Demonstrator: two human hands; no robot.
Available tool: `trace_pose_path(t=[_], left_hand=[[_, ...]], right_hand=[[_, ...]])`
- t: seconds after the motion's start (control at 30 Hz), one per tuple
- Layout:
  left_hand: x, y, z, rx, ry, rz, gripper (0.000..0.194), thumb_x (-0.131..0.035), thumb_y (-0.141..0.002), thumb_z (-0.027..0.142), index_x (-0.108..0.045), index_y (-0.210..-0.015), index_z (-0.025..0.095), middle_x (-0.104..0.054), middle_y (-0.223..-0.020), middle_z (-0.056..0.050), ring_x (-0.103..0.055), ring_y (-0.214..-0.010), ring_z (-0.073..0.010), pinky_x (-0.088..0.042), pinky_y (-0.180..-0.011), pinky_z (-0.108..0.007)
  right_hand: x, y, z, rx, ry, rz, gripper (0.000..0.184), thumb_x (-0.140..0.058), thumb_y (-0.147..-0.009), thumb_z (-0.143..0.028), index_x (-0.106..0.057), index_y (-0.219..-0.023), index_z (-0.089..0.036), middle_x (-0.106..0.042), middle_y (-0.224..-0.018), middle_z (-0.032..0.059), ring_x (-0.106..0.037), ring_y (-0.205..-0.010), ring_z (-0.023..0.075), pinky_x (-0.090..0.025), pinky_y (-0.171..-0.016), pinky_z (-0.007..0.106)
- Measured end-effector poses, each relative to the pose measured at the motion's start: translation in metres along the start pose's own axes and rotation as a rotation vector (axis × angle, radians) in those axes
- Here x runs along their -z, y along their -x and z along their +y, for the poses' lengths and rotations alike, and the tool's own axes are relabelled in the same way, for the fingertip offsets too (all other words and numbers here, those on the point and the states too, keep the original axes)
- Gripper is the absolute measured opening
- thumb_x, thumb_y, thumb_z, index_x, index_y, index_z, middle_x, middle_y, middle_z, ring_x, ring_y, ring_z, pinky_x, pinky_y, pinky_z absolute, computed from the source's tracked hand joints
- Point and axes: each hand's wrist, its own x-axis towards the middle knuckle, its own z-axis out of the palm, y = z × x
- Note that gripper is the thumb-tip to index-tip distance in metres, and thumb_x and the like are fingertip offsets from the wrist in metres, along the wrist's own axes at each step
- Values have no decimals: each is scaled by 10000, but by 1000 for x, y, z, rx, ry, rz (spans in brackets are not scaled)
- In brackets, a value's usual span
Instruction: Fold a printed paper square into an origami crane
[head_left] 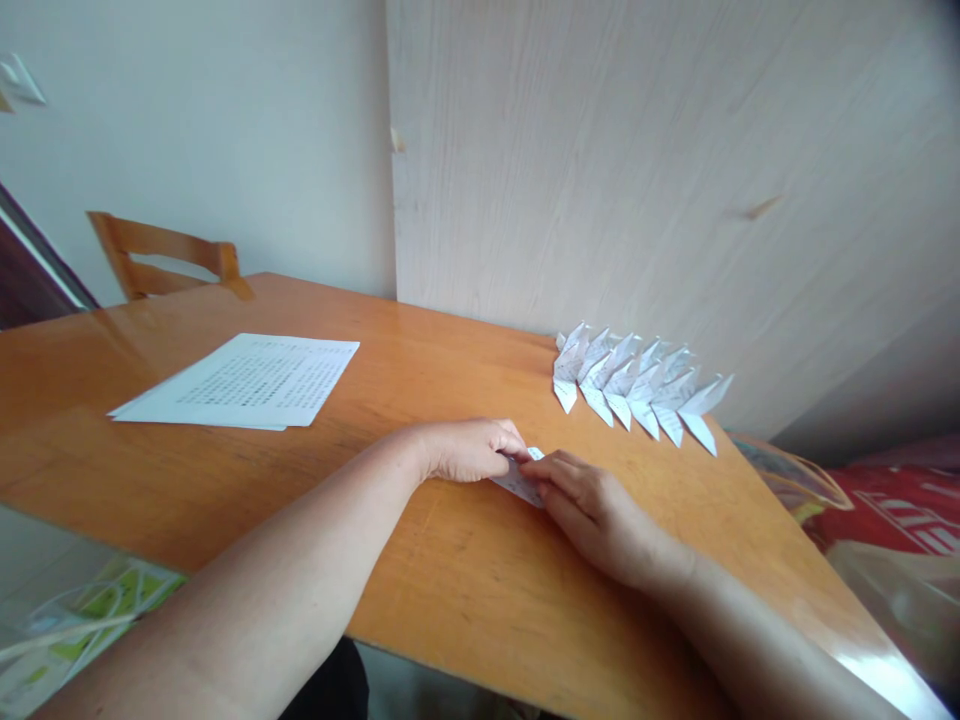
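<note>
A small folded piece of printed paper lies low over the table between my two hands. My left hand grips its left end, fingers curled round it and partly hiding it. From the other side my right hand pinches the paper's right end with the fingers pressed together. Much of the paper is covered, so its full shape cannot be made out. Beyond my right hand stand several folded paper pieces, pointed and set in close rows near the table's back right edge.
The wooden table carries a stack of printed sheets on its left part. A wooden chair stands behind the far left edge. A pale wooden panel rises along the back. Red bags lie beyond the right edge.
</note>
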Motion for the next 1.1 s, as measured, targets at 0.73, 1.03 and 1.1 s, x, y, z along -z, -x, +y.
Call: trace_pose_path(t=[0.73, 1.03, 1.1], left_hand=[[1, 4, 12, 99, -48, 17, 476, -570, -701, 64, -694, -1123, 245, -605, -1124, -7, -596, -1045, -187, -461, -880, -253], [-2, 4, 7, 86, -22, 36, 495, -588, -708, 64, -709, -1137, 281, -608, -1184, 1, -595, -1074, -181, -457, -938, -258], [-4, 3, 5, 77, -22, 43, 488, -597, -709, 64, -712, -1129, 284, -613, -1176, 2, -597, -1071, -184, -459, -944, -267]], right_hand=[[-3, 0, 25, -309, -397, 156, 171, -472, -875, -167, -604, -971, -220, -641, -880, -5, -579, -806, 160, -456, -709, 283], [13, 5, 32, -131, 14, 209, 248, -497, -916, -157, -716, -1015, -215, -650, -979, 56, -614, -898, 188, -481, -794, 322], [13, 5, 28, -61, 70, 148, 260, -517, -940, -181, -730, -1077, -239, -646, -991, 64, -612, -915, 194, -487, -809, 330]])
